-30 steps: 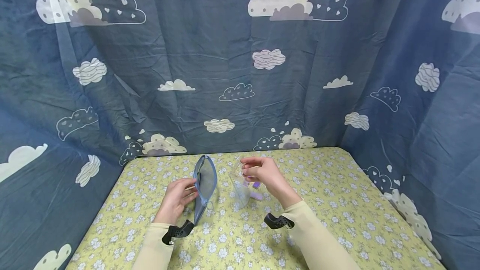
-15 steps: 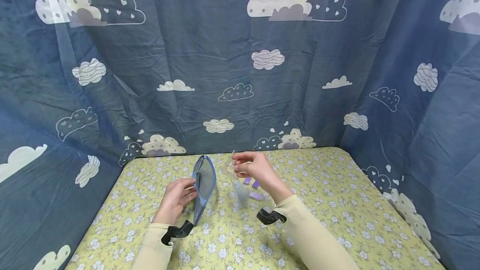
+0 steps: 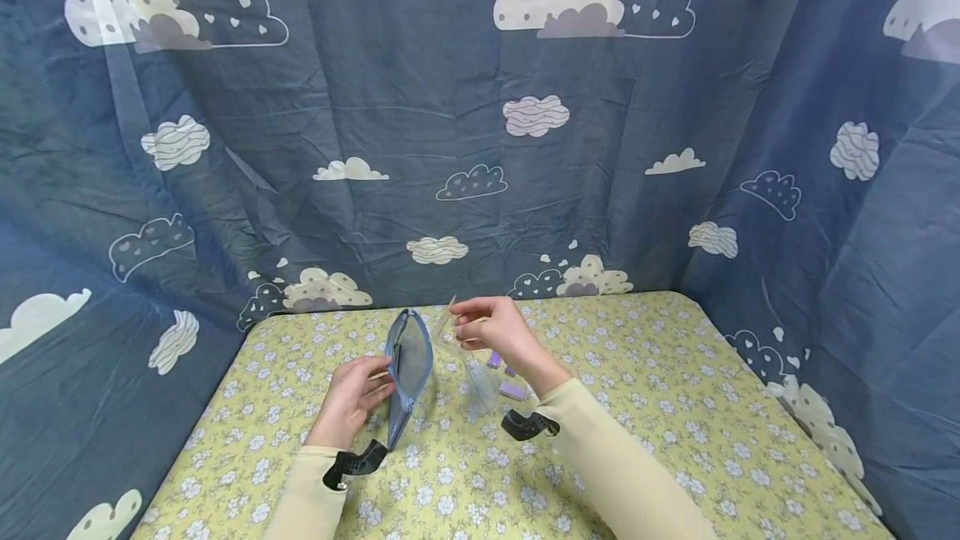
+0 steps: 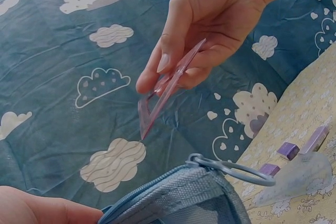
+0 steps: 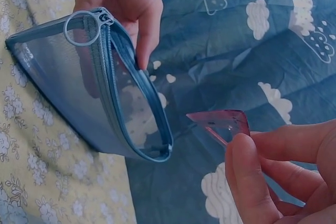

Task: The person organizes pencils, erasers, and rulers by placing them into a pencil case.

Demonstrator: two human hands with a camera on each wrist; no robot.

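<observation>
My left hand (image 3: 358,394) holds a blue translucent zip pouch (image 3: 415,357) by one side of its mouth. The pouch is tilted up and its zip gapes; a ring pull (image 5: 82,28) hangs at one end. Just right of it, my right hand (image 3: 498,332) pinches a pink see-through set square (image 4: 178,74) between thumb and fingers. In the right wrist view one pointed corner of the set square faces the pouch's mouth, with a gap between them. Any contents inside the pouch are hard to make out.
Several small purple blocks (image 3: 512,391) lie on the yellow flowered tablecloth (image 3: 637,440) below my right hand. Beside them is a clear, thin piece with a rounded edge (image 4: 299,182). A blue cloud-print curtain (image 3: 480,132) encloses the table's back and sides.
My right hand has moved left with the set square, closer to the pouch, uncovering more of the purple blocks. The left hand and pouch have stayed almost still.
</observation>
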